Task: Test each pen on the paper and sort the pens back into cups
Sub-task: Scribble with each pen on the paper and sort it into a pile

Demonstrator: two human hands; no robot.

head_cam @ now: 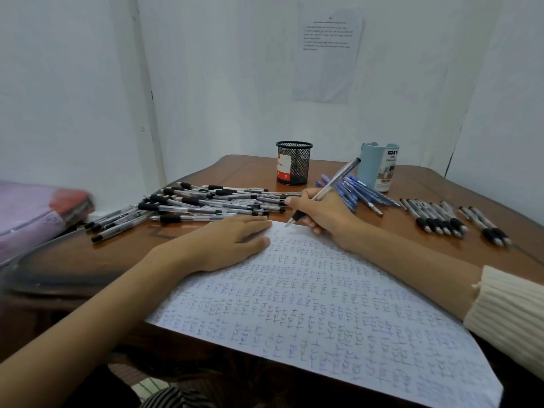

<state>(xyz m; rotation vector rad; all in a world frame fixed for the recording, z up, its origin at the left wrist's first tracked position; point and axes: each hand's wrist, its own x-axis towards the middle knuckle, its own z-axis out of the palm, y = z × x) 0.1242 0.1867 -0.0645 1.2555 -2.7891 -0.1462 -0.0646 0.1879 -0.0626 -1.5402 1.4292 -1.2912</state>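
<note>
Mesh cup (293,163) left of blue cup (378,167)

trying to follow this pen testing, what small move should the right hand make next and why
Probably lower the pen tip onto the paper and scribble a short test mark. The right hand grips the pen in a writing hold, its tip poised at the paper's far corner, where a small patch looks blank. The left hand lies flat on the paper, steadying it.

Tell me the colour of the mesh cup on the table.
The mesh cup is black, with a red and white label; head view.
</note>
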